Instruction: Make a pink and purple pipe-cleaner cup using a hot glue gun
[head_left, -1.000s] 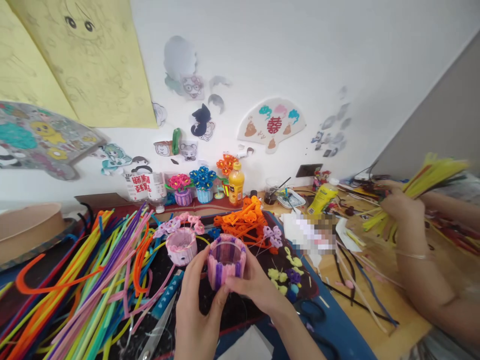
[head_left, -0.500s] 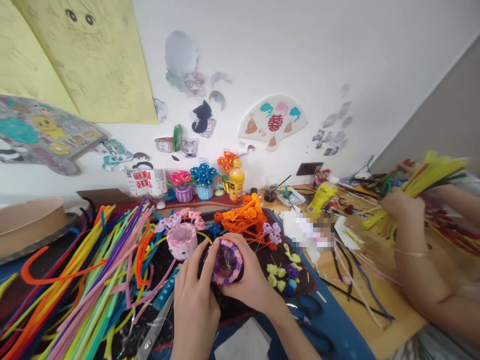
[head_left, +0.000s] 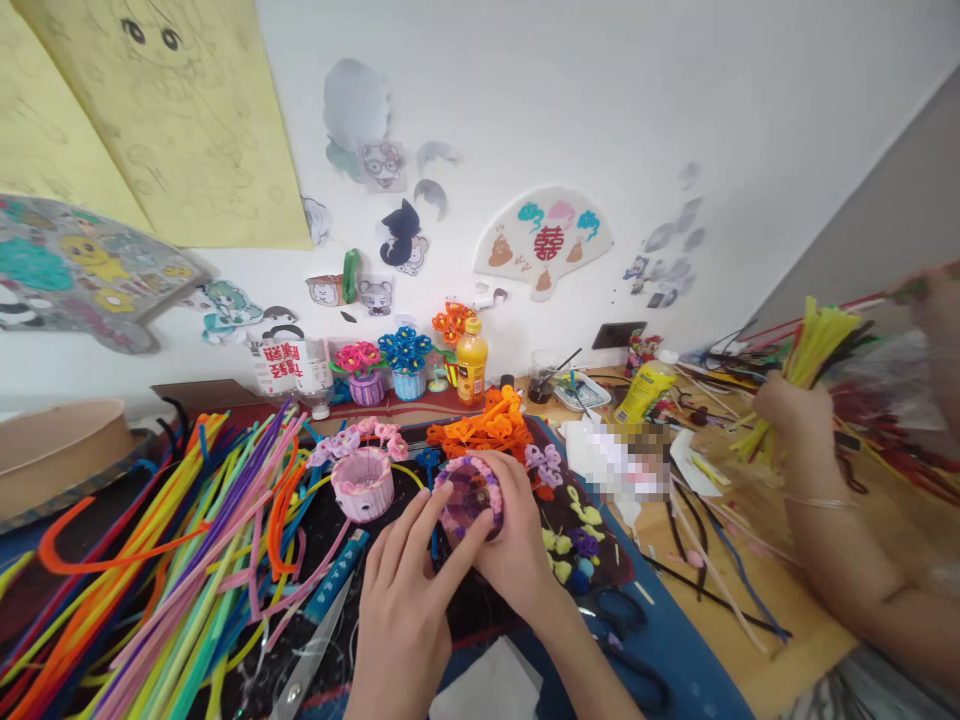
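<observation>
Between my hands is a small pot [head_left: 452,520] with a fuzzy pink and purple pipe-cleaner rim, its opening tilted up toward me. My right hand [head_left: 517,550] wraps around its right side. My left hand [head_left: 409,580] takes hold at the near left, the thumb lying across the opening and a fingertip at the rim. Just left of it stands a pink pipe-cleaner pot [head_left: 363,488], with pale purple and pink flowers [head_left: 367,440] behind. Orange pipe-cleaner pieces [head_left: 484,425] are heaped beyond my right hand.
Loose pipe cleaners [head_left: 180,560] cover the left side. Scissors [head_left: 315,640] lie by my left forearm; dark-handled scissors [head_left: 622,640] lie right. A juice bottle [head_left: 471,362] stands by the wall. At right, another person's hand [head_left: 791,410] grips a yellow pipe-cleaner bundle [head_left: 821,345].
The small pot has shifted slightly right and up in my right hand. My left fingers have spread, with the thumb now over the opening. The other person's yellow bundle has swung more upright.
</observation>
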